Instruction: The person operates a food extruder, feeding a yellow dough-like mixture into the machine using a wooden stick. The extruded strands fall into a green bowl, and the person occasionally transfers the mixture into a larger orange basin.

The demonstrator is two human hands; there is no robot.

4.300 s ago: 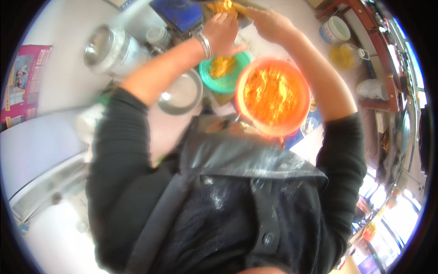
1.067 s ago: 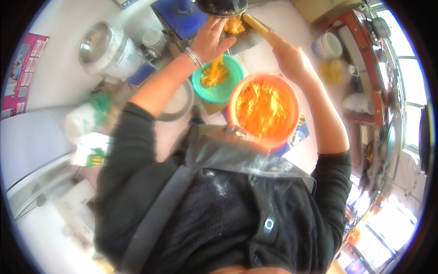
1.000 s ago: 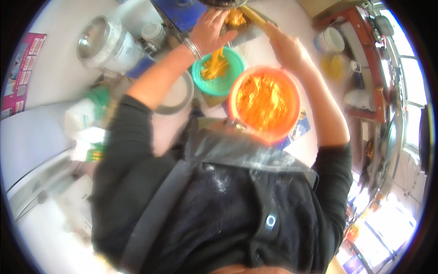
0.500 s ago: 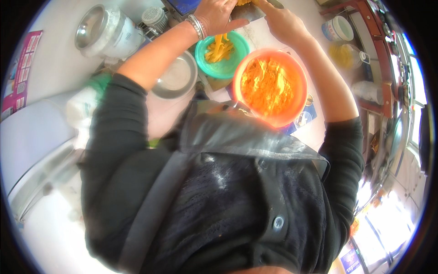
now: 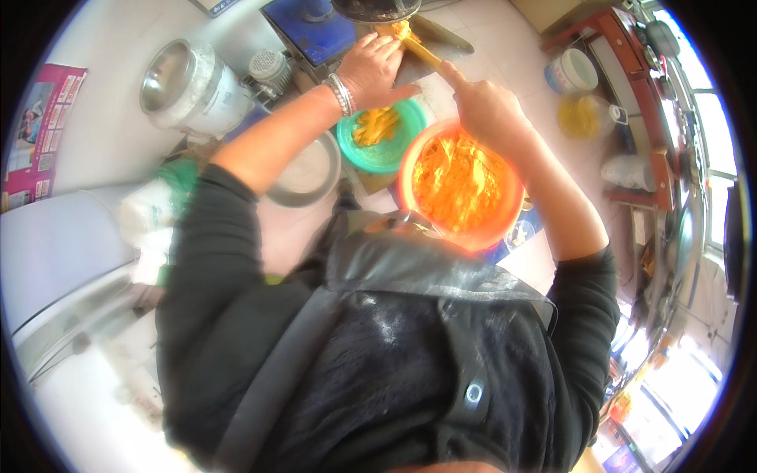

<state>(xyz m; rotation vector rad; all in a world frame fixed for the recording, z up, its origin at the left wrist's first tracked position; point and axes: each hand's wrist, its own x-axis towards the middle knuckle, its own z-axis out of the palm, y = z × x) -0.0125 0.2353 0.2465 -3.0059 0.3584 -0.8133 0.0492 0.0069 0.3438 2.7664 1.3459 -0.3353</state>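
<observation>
My right hand (image 5: pixel 490 110) is wrapped round a wooden stick (image 5: pixel 426 55), its index finger lying along it. The stick's far end meets a lump of yellow dough (image 5: pixel 400 30) at a dark round metal pan or hopper (image 5: pixel 374 8). My left hand (image 5: pixel 372 75), with a bracelet at the wrist, reaches beside that dough, fingers stretched out and thumb apart. Its fingertips are at or against the dough; exact contact is unclear. Below it, a green bowl (image 5: pixel 392 162) contains thick yellow strips (image 5: pixel 376 126). Nearer me stands an orange basin (image 5: pixel 408 199) full of crumbly orange-yellow dough (image 5: pixel 457 185).
A blue machine part (image 5: pixel 311 35) and a grey motor (image 5: pixel 270 67) stand beyond my left arm. Left are a large metal pot (image 5: pixel 193 91) and a round metal basin (image 5: pixel 331 177). A white bucket (image 5: pixel 572 71) and a yellow-filled container (image 5: pixel 582 117) sit by a reddish-brown rack (image 5: pixel 623 47) at right.
The view has shifted so the hands, stick and dark hopper show more fully. Strips that hung from near my left hand into the green bowl now lie in it.
</observation>
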